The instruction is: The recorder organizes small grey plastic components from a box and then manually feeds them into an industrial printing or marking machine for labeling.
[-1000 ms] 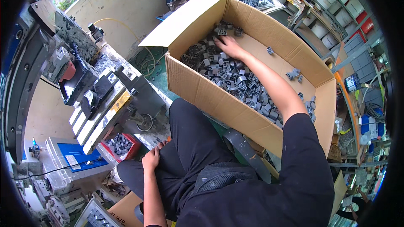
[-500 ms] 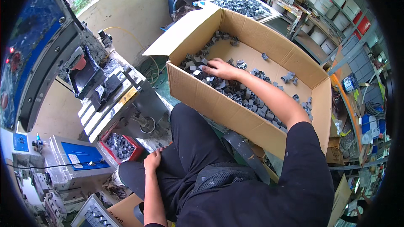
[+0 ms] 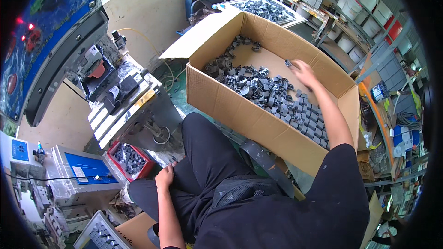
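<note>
Part (image 3: 288,63) at my right hand (image 3: 302,73) in the box (image 3: 230,107) seems light and stiff, best pinched by its edges, though I cannot tell whether this hand grasps it.

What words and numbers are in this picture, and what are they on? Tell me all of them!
I won't copy printed words out, but here is where they are:
Small cardboard box at the bottom edge: dark print.
Blue machine cover at upper left: pale, slanted lettering.
White label on the blue panel: too small to read.
Big open cardboard box: no print that I can see.
</note>
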`<state>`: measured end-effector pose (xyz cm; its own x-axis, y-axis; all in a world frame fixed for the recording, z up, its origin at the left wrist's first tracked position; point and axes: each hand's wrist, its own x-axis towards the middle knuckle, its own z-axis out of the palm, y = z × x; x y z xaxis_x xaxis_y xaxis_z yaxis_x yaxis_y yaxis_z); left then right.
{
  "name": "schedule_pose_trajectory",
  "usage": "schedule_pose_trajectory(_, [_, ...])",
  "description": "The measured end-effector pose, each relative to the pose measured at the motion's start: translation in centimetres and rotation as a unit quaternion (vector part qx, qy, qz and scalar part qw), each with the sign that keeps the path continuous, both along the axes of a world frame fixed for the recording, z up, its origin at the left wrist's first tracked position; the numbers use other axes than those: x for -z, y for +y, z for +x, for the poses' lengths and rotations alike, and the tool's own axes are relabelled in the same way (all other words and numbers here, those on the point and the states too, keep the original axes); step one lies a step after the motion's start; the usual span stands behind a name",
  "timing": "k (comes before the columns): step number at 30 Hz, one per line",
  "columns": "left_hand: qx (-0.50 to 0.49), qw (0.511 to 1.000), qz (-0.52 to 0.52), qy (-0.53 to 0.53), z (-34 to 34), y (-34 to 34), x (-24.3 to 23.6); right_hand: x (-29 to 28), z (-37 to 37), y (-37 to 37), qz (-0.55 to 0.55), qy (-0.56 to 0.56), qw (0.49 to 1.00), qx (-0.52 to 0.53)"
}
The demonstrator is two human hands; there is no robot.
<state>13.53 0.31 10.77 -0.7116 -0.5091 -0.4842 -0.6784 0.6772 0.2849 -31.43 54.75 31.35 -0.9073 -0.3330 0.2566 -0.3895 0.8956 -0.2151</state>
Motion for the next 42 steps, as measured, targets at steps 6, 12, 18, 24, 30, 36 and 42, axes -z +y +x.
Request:
schedule_pose_trajectory(6, [-0.003,1.000,0.003,0.019,0.5,-0.2,0.1,7.2,1.2,13.6,-0.100,-0.007,0.981,0.166])
schedule_pose_trajectory(12, [-0.013,1.000,0.006,0.004,0.6,-0.2,-0.5,10.8,-2.7,5.5,-0.204,-0.059,0.974,0.076])
schedule_pose_trajectory(18, [0.004,1.000,-0.005,-0.008,-0.3,0.5,-0.8,12.1,-3.3,-5.2,-0.168,0.009,0.985,-0.033])
schedule_pose_trajectory(24, [0.009,1.000,-0.001,0.003,-0.5,0.7,0.4,8.8,-2.0,-7.1,-0.343,-0.181,0.912,-0.134])
schedule_pose_trajectory(30, [-0.011,0.999,-0.007,0.046,1.2,-0.6,1.3,3.7,-0.4,5.6,-0.109,-0.069,0.992,-0.012])
schedule_pose_trajectory(36, [-0.052,0.998,0.025,0.025,1.6,-0.5,0.0,1.2,9.2,18.8,0.233,-0.213,0.919,0.234])
schedule_pose_trajectory(42, [-0.060,0.997,0.044,0.025,1.7,-0.5,0.8,2.1,14.3,17.2,0.175,-0.247,0.908,0.290])
